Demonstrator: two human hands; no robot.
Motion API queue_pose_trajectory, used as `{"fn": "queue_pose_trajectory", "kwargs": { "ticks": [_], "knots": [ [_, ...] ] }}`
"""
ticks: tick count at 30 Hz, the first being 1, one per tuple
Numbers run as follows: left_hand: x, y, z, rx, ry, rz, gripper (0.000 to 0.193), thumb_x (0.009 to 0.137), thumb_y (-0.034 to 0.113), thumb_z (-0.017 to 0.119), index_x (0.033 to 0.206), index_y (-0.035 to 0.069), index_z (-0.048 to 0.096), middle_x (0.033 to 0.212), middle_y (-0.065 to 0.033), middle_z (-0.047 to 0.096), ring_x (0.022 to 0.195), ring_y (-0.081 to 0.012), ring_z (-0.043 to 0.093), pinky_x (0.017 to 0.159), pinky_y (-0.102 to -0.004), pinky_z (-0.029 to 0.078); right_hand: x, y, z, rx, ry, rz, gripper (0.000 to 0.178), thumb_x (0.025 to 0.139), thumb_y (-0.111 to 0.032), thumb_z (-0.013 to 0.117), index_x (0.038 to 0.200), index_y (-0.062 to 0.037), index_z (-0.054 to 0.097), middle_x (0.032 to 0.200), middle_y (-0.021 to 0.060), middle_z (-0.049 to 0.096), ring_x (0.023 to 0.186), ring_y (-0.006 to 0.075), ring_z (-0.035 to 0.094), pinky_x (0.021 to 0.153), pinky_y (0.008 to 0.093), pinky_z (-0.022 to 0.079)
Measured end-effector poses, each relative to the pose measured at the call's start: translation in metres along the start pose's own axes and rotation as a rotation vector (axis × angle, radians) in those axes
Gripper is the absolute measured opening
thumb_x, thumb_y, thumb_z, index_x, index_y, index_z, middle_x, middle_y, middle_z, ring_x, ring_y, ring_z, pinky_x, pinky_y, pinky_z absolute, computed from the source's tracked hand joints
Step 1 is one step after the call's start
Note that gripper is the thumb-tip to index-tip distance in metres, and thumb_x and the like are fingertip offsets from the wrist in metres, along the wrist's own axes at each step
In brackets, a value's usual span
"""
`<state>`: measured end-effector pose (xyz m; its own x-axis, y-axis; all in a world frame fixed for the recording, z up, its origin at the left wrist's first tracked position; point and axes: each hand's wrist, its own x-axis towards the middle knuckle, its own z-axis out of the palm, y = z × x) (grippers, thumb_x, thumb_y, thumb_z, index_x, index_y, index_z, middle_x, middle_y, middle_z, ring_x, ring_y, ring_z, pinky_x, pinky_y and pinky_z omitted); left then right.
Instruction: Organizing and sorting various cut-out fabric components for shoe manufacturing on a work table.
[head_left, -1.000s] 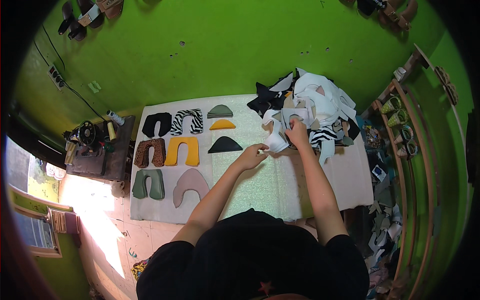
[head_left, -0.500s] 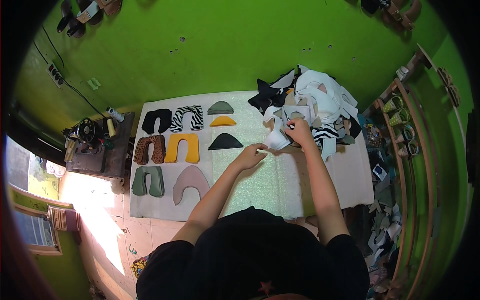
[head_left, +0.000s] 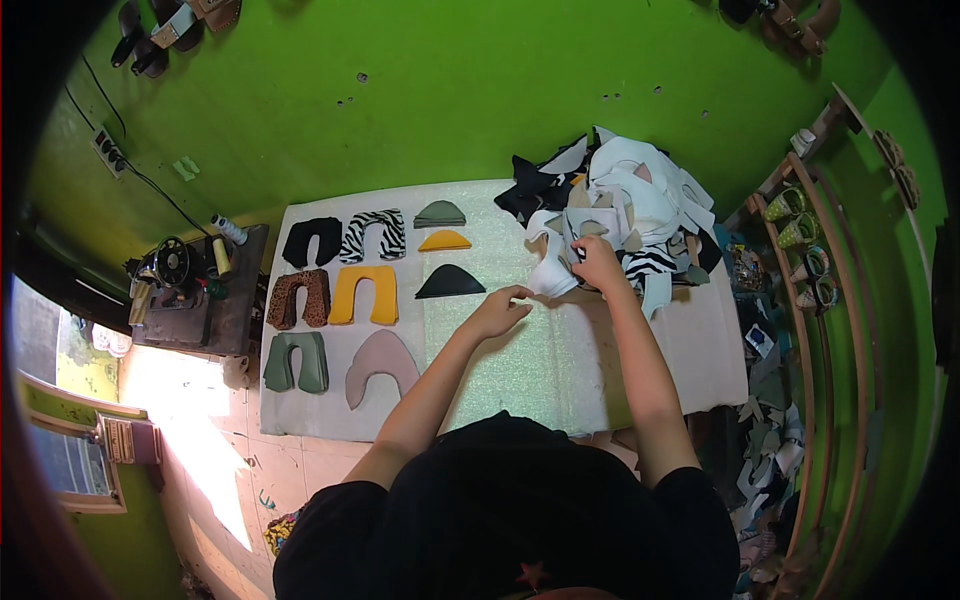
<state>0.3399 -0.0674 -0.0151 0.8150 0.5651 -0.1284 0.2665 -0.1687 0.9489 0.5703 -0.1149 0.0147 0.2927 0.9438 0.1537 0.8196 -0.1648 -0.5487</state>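
My right hand (head_left: 598, 266) reaches into a heap of cut material scraps (head_left: 640, 170) at the table's back right. Its fingers are curled together against the light pieces at the heap's near side, and what they pinch is hidden. A white scrap (head_left: 552, 275) lies between my two hands. My left hand (head_left: 499, 312) hovers over the table just left of that scrap, fingers loosely apart and holding nothing. Beyond it lies a black half-moon stack (head_left: 451, 282), with a yellow half-moon stack (head_left: 444, 240) and a grey-green half-moon stack (head_left: 440, 213) behind.
U-shaped stacks stand in rows at left: black (head_left: 312, 242), zebra-striped (head_left: 374, 236), leopard-spotted (head_left: 298, 299), yellow (head_left: 364, 294), green (head_left: 296, 361) and a pink arch-shaped piece (head_left: 381, 366). A sewing machine (head_left: 175, 265) stands left of the table; a wooden rack (head_left: 825, 330) with sandals stands right.
My right hand has shifted very slightly at the heap's near side. My left hand and the stacks stay where they were.
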Motion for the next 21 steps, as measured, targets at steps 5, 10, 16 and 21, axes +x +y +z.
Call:
{"fn": "queue_pose_trajectory", "kwargs": {
  "ticks": [5,10,16,21],
  "knots": [
    [-0.001,-0.003,0.000,-0.004,-0.001,-0.004,0.037,0.079,0.018,0.058,0.110,-0.001,0.053,0.104,-0.0136,0.059,0.084,-0.0205,0.059,0.077,-0.0302,0.045,0.000,0.009,0.006,-0.024,0.020,-0.070,0.030,0.060,-0.002,0.060,0.090,0.0031,0.063,0.093,0.0201,0.059,0.088,0.0336,0.056,0.082,0.0350,0.044],
    [-0.003,0.006,-0.001,0.026,-0.047,-0.030,0.037,0.082,0.016,0.055,0.115,0.000,0.050,0.107,-0.0126,0.057,0.090,-0.0205,0.058,0.080,-0.0300,0.045,0.002,0.008,0.007,-0.026,0.130,-0.034,0.024,0.066,0.000,0.055,0.087,0.0031,0.063,0.089,0.0212,0.060,0.087,0.0348,0.057,0.081,0.0371,0.045],
    [-0.005,0.009,-0.002,0.037,-0.039,-0.022,0.037,0.082,0.016,0.055,0.115,0.000,0.050,0.107,-0.0123,0.057,0.091,-0.0208,0.058,0.080,-0.0301,0.045,0.007,0.005,-0.005,-0.084,0.232,0.044,0.015,0.073,-0.005,0.053,0.081,0.0031,0.063,0.081,0.0214,0.060,0.077,0.0363,0.058,0.073,0.0410,0.046],
    [-0.008,0.016,-0.007,0.037,-0.016,-0.014,0.038,0.082,0.016,0.055,0.116,0.000,0.050,0.108,-0.0121,0.057,0.091,-0.0205,0.058,0.080,-0.0302,0.045,0.006,0.003,-0.043,0.129,0.539,0.054,0.016,0.078,-0.010,0.051,0.083,0.0034,0.060,0.079,0.0213,0.060,0.074,0.0359,0.057,0.067,0.0391,0.045]
  ]
}}
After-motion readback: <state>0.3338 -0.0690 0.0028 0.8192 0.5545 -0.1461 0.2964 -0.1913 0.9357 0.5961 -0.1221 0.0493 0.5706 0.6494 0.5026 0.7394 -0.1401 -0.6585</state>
